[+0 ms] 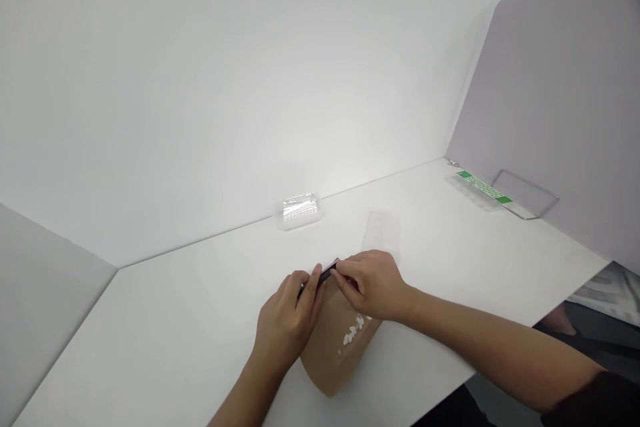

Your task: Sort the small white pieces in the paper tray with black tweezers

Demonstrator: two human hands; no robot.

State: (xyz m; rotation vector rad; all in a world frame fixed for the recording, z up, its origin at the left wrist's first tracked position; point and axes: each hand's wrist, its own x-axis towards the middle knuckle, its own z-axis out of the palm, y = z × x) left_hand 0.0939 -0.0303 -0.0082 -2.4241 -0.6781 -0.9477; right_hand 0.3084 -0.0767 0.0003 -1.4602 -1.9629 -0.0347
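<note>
Both of my hands are closed on a slim dark object, held slantwise between them; its exact kind is hard to make out. My left hand (pixel 290 317) grips its lower left end, and my right hand (pixel 375 283) pinches the upper right end, with the slim dark object (pixel 327 272) showing between the fingers. Beneath the hands lies a piece of brown paper (pixel 330 353), partly covered by them. Several small white bits (pixel 353 330) are scattered on the paper, close to my right wrist.
Against the back wall is a clear plastic pack (pixel 300 210). A flat translucent sheet (pixel 381 230) lies just beyond my right hand. At the right, a green-and-white strip (pixel 485 187) rests beside a wire stand (pixel 543 207) by the grey divider (pixel 555 107). The table's right edge drops off.
</note>
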